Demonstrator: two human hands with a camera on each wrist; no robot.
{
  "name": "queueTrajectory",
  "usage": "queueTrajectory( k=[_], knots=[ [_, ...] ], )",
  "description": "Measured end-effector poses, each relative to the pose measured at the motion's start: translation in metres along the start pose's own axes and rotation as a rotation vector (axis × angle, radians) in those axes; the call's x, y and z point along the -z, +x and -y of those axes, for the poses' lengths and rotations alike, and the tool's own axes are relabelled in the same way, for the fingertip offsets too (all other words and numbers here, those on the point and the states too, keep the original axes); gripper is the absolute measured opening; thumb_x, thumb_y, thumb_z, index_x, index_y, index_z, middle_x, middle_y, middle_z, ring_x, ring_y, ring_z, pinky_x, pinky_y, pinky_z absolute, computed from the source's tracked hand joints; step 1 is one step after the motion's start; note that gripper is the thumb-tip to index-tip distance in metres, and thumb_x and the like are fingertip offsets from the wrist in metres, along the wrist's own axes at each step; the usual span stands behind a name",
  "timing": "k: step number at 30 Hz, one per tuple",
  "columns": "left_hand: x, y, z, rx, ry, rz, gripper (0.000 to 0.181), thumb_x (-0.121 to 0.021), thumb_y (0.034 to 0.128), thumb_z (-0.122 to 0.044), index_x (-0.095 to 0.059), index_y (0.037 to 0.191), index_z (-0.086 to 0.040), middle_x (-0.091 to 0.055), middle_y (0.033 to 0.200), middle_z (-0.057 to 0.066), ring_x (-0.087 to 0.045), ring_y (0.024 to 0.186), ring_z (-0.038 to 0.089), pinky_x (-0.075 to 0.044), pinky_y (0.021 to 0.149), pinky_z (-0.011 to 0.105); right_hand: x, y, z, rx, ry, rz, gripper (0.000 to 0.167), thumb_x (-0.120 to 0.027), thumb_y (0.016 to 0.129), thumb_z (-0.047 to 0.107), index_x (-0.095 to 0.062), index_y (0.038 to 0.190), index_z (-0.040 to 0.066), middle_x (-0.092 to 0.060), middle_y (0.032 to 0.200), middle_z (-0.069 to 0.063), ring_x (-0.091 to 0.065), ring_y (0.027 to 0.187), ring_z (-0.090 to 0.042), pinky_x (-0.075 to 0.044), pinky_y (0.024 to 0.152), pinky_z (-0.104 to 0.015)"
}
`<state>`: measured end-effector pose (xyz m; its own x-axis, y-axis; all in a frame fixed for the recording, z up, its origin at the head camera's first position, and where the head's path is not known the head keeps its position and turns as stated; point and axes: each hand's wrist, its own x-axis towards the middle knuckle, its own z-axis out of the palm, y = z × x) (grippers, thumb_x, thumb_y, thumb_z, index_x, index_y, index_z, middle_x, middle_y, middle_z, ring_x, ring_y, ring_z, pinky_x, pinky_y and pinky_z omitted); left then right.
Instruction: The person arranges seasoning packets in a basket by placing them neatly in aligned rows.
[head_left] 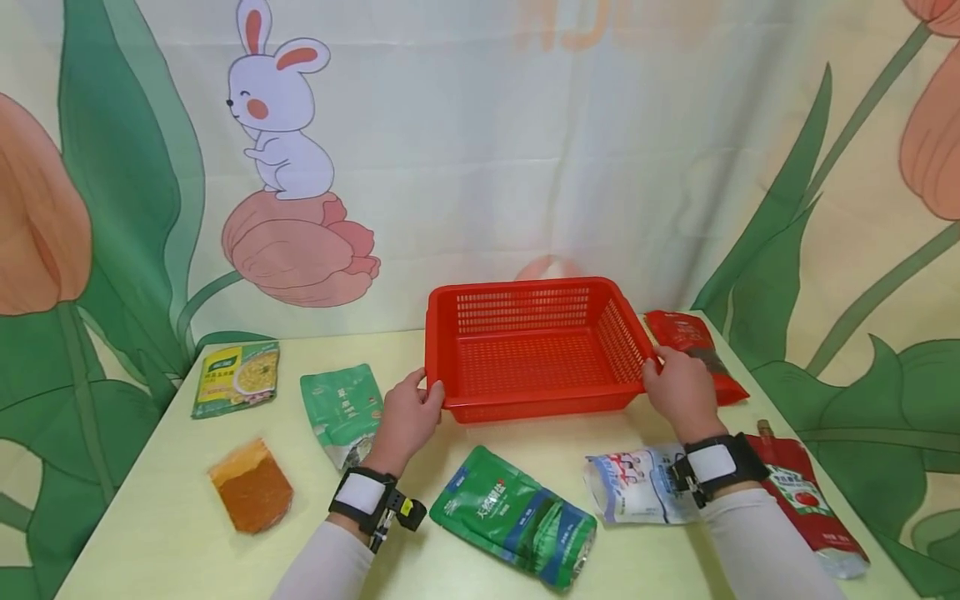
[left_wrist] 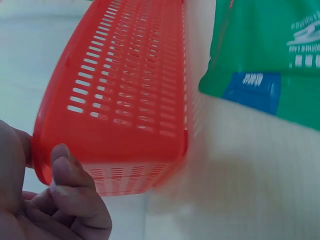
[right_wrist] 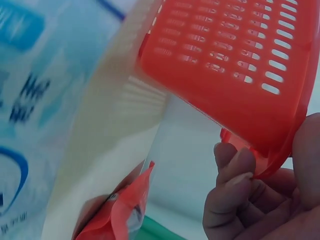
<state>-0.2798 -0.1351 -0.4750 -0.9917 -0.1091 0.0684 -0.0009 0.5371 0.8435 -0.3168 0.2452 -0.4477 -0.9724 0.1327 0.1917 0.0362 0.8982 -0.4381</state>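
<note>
A red plastic basket (head_left: pixel 525 404) with slotted walls is at the back of the table, with nothing inside it. My left hand (head_left: pixel 408 417) grips its rim at the near left corner; in the left wrist view that hand (left_wrist: pixel 65 200) has fingers curled below the rim. At the near right corner my right hand (head_left: pixel 682 392) holds the rim, and in the right wrist view its fingers (right_wrist: pixel 232 185) curl under the edge. Closest in front of the basket lies a green pouch (head_left: pixel 517 517). A white and blue pouch (head_left: pixel 641 483) lies partly behind the right wrist.
On the left are a green and yellow packet (head_left: pixel 236 379), a clear packet of reddish-brown contents (head_left: pixel 252 487) and a green pouch (head_left: pixel 341 408). A red packet (head_left: pixel 693 346) and a red spouted pouch (head_left: pixel 810 500) lie on the right. A printed curtain (head_left: pixel 450 167) hangs behind the table.
</note>
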Motion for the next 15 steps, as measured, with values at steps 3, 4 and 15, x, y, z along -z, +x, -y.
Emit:
queueTrajectory(
  k=[3,4,15],
  knots=[
    [0.008,-0.001,0.000,0.028,0.024,0.006,0.053,-0.051,0.1040,-0.029,-0.047,0.149,-0.001,-0.064,0.071,0.010,-0.052,0.055,0.019,-0.040,0.048,0.026,-0.003,-0.002,0.006,0.025,-0.004,-0.003,0.047,-0.053,0.101,0.023,-0.059,0.138,-0.006,-0.073,0.103,-0.026,-0.063,0.076,-0.033,-0.043,0.055,-0.030],
    [0.010,-0.001,0.001,0.037,0.033,0.004,0.053,-0.050,0.1039,-0.029,-0.047,0.149,-0.001,-0.063,0.070,0.009,-0.050,0.055,0.019,-0.040,0.048,0.025,-0.004,-0.002,0.008,0.032,-0.006,-0.002,0.046,-0.053,0.101,0.023,-0.059,0.137,-0.006,-0.073,0.102,-0.026,-0.063,0.076,-0.033,-0.043,0.056,-0.031],
    [0.032,-0.004,0.006,0.094,0.089,0.005,0.047,-0.047,0.1032,-0.027,-0.053,0.141,0.000,-0.068,0.087,0.014,-0.051,0.057,0.020,-0.040,0.049,0.026,-0.010,-0.013,0.029,0.040,-0.002,0.031,0.046,-0.057,0.101,0.025,-0.061,0.136,-0.004,-0.073,0.093,-0.019,-0.060,0.063,-0.024,-0.047,0.052,-0.028]
  ],
)
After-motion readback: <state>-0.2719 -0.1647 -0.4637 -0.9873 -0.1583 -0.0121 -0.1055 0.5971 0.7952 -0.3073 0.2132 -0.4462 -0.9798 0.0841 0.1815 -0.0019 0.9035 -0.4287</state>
